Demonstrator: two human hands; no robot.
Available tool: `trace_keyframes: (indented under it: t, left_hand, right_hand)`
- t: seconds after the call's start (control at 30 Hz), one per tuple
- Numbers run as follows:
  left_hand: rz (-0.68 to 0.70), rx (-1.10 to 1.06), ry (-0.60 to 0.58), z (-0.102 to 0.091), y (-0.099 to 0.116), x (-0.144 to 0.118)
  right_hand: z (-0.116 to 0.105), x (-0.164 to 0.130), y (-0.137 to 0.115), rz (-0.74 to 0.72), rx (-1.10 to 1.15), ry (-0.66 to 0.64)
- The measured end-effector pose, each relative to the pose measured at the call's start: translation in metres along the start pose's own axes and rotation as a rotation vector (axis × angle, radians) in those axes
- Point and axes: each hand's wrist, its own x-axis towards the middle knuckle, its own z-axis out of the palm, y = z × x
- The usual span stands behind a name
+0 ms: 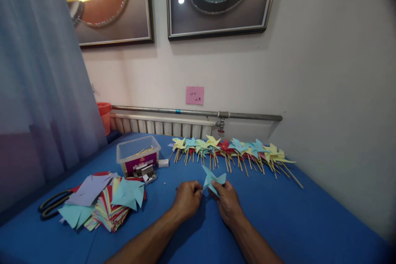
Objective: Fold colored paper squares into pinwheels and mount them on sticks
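A light blue paper pinwheel point(210, 178) with folded blades is pinched between the thumb and fingers of my right hand point(228, 201). Just left of it, my left hand point(187, 199) is closed, fingertips close to the edge of one blade. What the left fingers grip, if anything, is too small to make out. No stick shows on this pinwheel. Beyond both hands lies a row of finished-looking pinwheels point(213, 142) on thin sticks, in yellow, blue, green and red.
A clear plastic tub point(138, 148) holds thin sticks. Small open boxes point(147, 173) and a white block point(163, 163) are beside it. Cut paper sheets point(88, 189) and black-handled scissors point(51, 206) lie at left on the blue-covered table point(297, 218). A wall and pipe point(198, 112) stand behind.
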Motion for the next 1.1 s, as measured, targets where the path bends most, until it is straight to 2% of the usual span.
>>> trace_keyframes:
  t: [0.23, 0.5, 1.1]
  left_hand:
    - [-0.074, 0.017, -0.063, -0.006, -0.002, 0.003]
    - [-0.021, 0.172, -0.096, -0.013, 0.0, 0.0]
    - [-0.006, 0.216, -0.115, -0.014, -0.002, 0.001]
  right_hand:
    - [-0.005, 0.004, -0.003, -0.023, 0.015, 0.024]
    - [-0.004, 0.003, -0.004, -0.021, 0.017, 0.015]
    - [-0.004, 0.005, 0.002, -0.037, 0.033, 0.016]
